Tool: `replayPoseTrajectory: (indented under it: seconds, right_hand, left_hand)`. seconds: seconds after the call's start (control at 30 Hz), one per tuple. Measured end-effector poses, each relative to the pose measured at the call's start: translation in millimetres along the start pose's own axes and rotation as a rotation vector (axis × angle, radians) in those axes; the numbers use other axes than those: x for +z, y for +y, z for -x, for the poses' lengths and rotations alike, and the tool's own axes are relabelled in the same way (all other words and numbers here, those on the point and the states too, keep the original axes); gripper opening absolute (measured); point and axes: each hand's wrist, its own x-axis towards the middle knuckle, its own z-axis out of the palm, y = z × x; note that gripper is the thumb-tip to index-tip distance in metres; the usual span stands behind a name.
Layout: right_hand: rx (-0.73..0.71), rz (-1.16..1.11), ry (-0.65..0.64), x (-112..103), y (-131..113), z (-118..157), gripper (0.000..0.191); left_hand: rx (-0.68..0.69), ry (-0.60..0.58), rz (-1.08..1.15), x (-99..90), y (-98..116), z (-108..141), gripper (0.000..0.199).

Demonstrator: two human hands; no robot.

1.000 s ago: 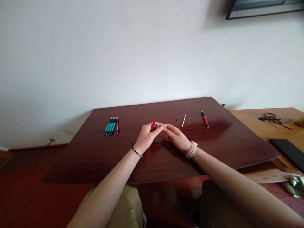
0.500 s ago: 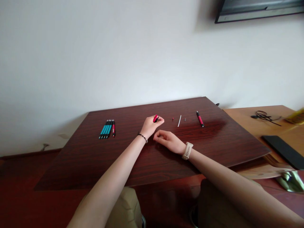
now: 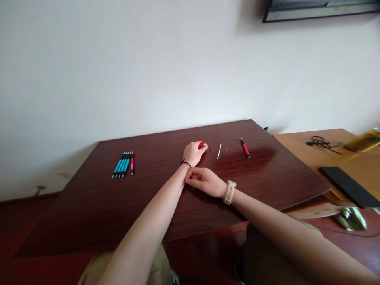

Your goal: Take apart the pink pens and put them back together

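Note:
My left hand (image 3: 192, 153) is closed on a red pen barrel (image 3: 201, 145), whose red end shows past the thumb. Curled beside my left wrist, my right hand (image 3: 207, 182) has thumb and fingers together; whether anything sits between them is hidden. Just right of the left hand lie a tiny red pen part (image 3: 211, 149), a thin white refill (image 3: 219, 151) and a small dark spring-like piece (image 3: 227, 149). Farther right rests a red and black pen (image 3: 245, 148).
Several blue pens (image 3: 121, 165) lie side by side at the left of the dark wooden table (image 3: 154, 198), with a red pen (image 3: 132, 164) next to them. A lighter table (image 3: 293, 148) on the right holds a black cable (image 3: 322, 143), a flat black object (image 3: 347, 186) and a yellow package (image 3: 365, 140).
My left hand has turned and reached slightly right with the red barrel, nearer the small parts. My right hand is now up against the left wrist. The view has shifted a little to the right.

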Motion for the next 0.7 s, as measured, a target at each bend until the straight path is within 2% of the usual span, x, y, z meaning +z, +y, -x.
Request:
replayPoseTrajectory:
  seconds: [0.23, 0.7]
  right_hand:
    - [0.025, 0.017, -0.015, 0, -2, 2, 0.026]
    - [0.008, -0.009, -0.031, -2, -3, 1, 0.029]
  left_hand:
    - [-0.068, -0.002, -0.157, -4.8, 3, 9, 0.012]
    - [-0.045, -0.083, -0.405, -12.9, -1, 14, 0.02]
